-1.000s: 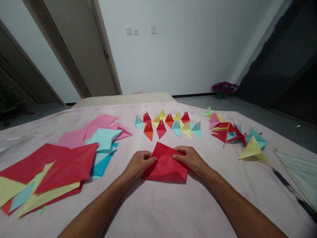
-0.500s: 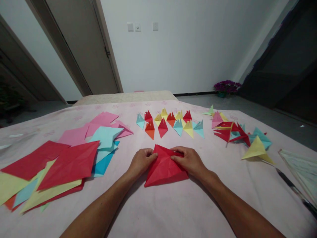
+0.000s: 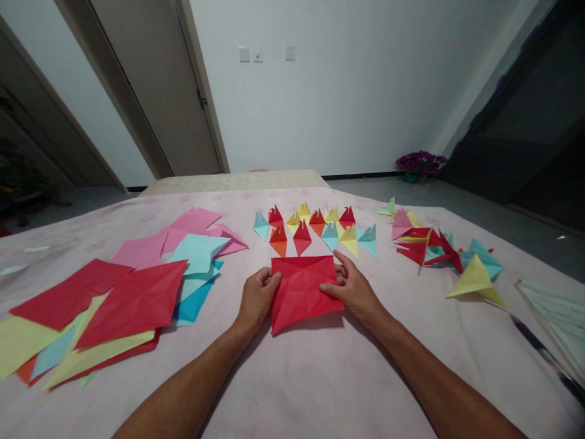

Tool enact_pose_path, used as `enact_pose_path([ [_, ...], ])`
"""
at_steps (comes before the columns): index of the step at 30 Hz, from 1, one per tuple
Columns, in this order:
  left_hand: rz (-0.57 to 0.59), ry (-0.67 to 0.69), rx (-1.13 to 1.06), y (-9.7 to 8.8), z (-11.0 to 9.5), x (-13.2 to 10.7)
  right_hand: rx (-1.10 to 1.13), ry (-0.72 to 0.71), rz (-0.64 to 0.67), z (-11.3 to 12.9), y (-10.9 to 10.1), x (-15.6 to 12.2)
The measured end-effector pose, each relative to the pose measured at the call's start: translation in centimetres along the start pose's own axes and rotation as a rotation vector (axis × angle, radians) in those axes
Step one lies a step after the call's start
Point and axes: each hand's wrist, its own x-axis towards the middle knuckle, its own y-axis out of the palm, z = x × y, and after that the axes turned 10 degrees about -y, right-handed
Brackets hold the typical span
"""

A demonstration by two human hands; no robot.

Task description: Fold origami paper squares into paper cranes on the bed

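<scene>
Toward the near edge of the table [image 3: 301, 384], midway between its left and right edges, a creased red sheet [image 3: 302, 291] is held up by both hands. The left hand [image 3: 256, 297] pinches its left side, thumb on the front and fingers curled in behind. The right hand [image 3: 357, 291] grips the right side, thumb laid flat on the front, index finger stretched loosely up past the top corner. At about the same depth, loose coloured sheets [image 3: 130, 305] overlap toward the left edge, red uppermost, and a black-handled tool [image 3: 542, 347] lies slantwise at the right edge. A yellow folded piece [image 3: 475, 281] sits just beyond its tip. Farther off, blue sheets [image 3: 198, 256] and then pink sheets [image 3: 189, 225] spread left of centre; folded paper birds [image 3: 301, 239] stand in rows before the far edge, and a jumble of folded pieces [image 3: 425, 249] lies toward the far right corner.
</scene>
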Motion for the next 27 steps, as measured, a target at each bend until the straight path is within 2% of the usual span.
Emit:
enact_pose_path([
  [4, -0.033, 0.02, -0.121, 0.0, -0.4, -0.2, 0.136, 0.008, 0.124, 0.4, 0.5, -0.4],
  [8, -0.049, 0.039, -0.209, -0.4, -0.2, 0.0, -0.083, -0.048, 0.202, 0.1, 0.4, -0.7],
  [11, -0.043, 0.072, -0.247, -0.7, 0.0, 0.3, -0.152, -0.071, 0.202, -0.6, 0.4, -0.9],
  [13, -0.01, 0.099, -0.265, -0.8, 0.0, 0.1, -0.128, -0.08, 0.147, -1.1, 0.6, -0.9],
  [18, 0.081, 0.145, -0.16, -1.2, 0.1, -0.6, -0.046, -0.115, 0.116, -1.3, 0.8, -1.2],
  [20, 0.08, 0.144, -0.135, -1.6, 0.2, -0.8, -0.041, -0.11, 0.143, -0.8, 0.7, -1.4],
  [22, 0.025, 0.172, -0.094, -2.1, 0.0, -1.1, -0.03, -0.099, 0.167, 0.0, 0.6, -1.4],
  [24, -0.118, 0.29, 0.02, -2.8, -0.9, -1.6, -0.025, -0.085, 0.166, 1.0, 0.7, -1.1],
  [26, -0.286, 0.531, 0.19, -3.8, -2.3, -2.5, -0.036, -0.109, 0.126, 2.1, 1.0, -0.7],
  [27, -0.338, 0.708, 0.262, -4.3, -2.9, -3.1, -0.059, -0.15, 0.091, 2.7, 1.2, -0.5],
])
